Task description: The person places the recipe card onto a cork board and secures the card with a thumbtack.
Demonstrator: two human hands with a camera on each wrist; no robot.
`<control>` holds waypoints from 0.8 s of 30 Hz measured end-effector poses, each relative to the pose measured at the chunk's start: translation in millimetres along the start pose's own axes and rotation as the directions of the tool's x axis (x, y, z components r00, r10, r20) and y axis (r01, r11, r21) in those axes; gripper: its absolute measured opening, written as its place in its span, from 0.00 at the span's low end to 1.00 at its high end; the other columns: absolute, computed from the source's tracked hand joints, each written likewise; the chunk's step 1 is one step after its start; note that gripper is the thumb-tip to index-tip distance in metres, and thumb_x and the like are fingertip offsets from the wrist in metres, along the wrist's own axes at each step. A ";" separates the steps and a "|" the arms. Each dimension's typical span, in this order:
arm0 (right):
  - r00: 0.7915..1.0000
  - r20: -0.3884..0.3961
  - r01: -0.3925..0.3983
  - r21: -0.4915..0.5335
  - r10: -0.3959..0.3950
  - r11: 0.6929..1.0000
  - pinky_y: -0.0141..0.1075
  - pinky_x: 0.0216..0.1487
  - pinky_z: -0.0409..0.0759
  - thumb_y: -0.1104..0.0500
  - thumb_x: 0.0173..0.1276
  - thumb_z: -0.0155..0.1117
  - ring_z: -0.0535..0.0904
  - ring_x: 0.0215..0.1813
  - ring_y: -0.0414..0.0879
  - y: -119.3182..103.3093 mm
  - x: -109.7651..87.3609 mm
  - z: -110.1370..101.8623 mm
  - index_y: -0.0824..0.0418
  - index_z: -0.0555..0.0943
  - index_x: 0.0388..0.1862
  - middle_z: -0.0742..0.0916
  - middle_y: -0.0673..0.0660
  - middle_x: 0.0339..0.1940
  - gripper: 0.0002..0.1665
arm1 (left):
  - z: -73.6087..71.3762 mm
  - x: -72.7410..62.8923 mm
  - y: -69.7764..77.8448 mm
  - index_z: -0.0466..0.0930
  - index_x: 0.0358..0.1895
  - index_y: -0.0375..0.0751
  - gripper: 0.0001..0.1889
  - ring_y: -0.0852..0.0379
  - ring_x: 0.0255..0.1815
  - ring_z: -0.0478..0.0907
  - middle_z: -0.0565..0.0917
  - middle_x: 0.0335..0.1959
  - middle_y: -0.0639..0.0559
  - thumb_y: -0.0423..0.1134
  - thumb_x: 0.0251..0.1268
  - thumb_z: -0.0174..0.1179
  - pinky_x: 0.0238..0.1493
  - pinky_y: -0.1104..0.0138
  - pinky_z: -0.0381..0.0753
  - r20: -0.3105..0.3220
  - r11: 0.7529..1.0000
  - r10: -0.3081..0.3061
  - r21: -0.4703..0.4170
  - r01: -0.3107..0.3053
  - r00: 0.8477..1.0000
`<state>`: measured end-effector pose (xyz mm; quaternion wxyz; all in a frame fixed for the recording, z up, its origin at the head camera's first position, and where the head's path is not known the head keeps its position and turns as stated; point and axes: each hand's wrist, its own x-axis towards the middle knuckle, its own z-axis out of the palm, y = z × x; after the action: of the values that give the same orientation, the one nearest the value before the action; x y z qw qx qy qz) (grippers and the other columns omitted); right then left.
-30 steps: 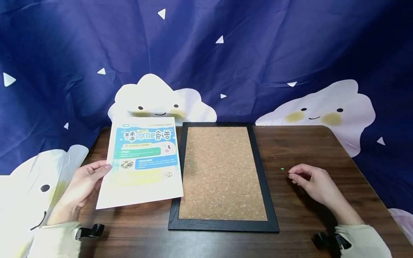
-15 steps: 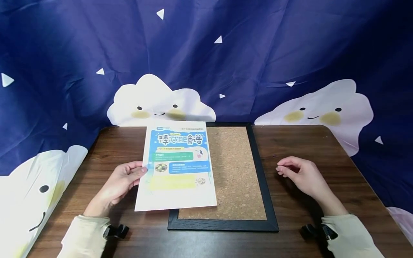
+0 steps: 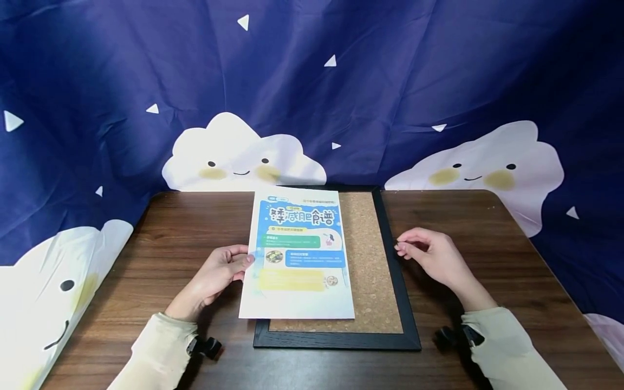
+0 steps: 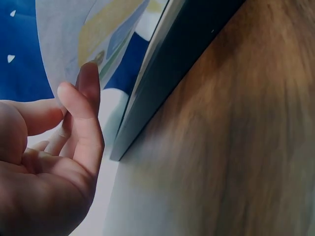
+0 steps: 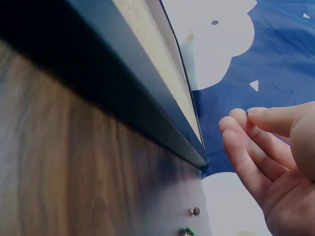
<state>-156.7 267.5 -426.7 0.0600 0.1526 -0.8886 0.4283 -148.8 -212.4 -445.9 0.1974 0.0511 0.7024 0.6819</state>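
Observation:
In the head view my left hand (image 3: 221, 276) pinches the left edge of a printed paper sheet (image 3: 292, 303) with blue, green and yellow blocks. Seen from the left wrist, that sheet (image 4: 64, 44) bends up from the fingers. It overlaps the left part of a cork board (image 3: 372, 271) in a black frame (image 3: 336, 340). My right hand (image 3: 436, 257) is beside the frame's right edge, thumb and fingertips together. Between them is a tiny thumbtack, nearly all hidden by the fingertips; in the right wrist view the same hand (image 5: 275, 157) is above the table.
Two thumbtacks, one reddish-brown (image 5: 195, 211) and one green (image 5: 188, 231), lie on the wooden table (image 3: 492, 227) right of the board. A blue curtain (image 3: 370, 81) with white clouds hangs behind the table.
My left hand has carried the sheet rightward from beside the board to over its cork. My right hand has moved left from near the thumbtacks to the frame's right edge.

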 end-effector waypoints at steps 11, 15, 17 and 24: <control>0.998 0.063 -0.020 0.093 0.014 0.995 0.31 0.41 0.91 0.69 0.77 0.68 0.92 0.38 0.44 -5.7 21.4 17.0 0.71 0.87 0.49 0.93 0.64 0.41 0.06 | 25.7 18.5 -3.7 0.71 0.67 0.15 0.20 0.63 0.37 0.89 0.92 0.48 0.41 0.29 0.83 0.54 0.37 0.71 0.88 0.028 1.000 0.000 0.023 -0.001 1.000; 0.997 0.076 -0.030 0.105 0.022 0.994 0.31 0.42 0.91 0.69 0.76 0.69 0.92 0.39 0.50 -6.1 30.6 22.1 0.70 0.87 0.48 0.93 0.64 0.40 0.06 | 33.2 24.1 -3.3 0.73 0.67 0.16 0.19 0.62 0.36 0.88 0.92 0.48 0.38 0.29 0.83 0.55 0.35 0.72 0.87 0.028 0.999 0.000 0.039 -0.002 1.000; 0.996 0.082 -0.035 0.113 0.025 0.993 0.31 0.43 0.91 0.69 0.76 0.69 0.92 0.39 0.52 -6.1 35.1 24.6 0.70 0.87 0.47 0.93 0.65 0.40 0.05 | 36.6 26.0 -2.4 0.73 0.67 0.17 0.19 0.62 0.36 0.88 0.91 0.49 0.36 0.29 0.83 0.55 0.34 0.72 0.87 0.035 0.999 0.001 0.046 -0.003 0.999; 0.993 0.107 -0.061 0.129 0.048 0.990 0.34 0.43 0.92 0.70 0.76 0.68 0.91 0.39 0.50 -7.3 46.2 36.3 0.72 0.87 0.49 0.93 0.66 0.40 0.06 | 47.4 32.0 -2.3 0.73 0.66 0.16 0.19 0.62 0.34 0.88 0.92 0.46 0.41 0.29 0.83 0.55 0.34 0.72 0.88 0.054 1.000 0.013 0.021 -0.015 0.998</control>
<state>-197.2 224.8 -433.0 -0.0080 0.1538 -0.8640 0.4793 -161.3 -157.2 -454.4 0.2108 0.0763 0.7038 0.6741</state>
